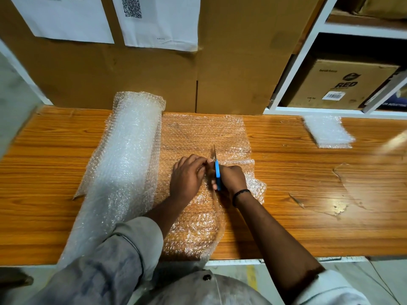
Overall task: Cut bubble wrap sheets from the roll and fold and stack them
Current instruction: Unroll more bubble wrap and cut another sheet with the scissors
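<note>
Rolled grey-blue shirt sleeves (123, 249); thin black band (240, 194) on the right wrist.

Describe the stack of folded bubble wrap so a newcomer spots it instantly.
On the wooden table, look far right, just below the white shelf. The folded stack lies alone, compact and whitish, unlike the long roll at left and the flat sheet in the middle.

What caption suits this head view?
Right hand cuts bubble wrap sheet with blue cutter; left hand holds it beside the roll.
</note>
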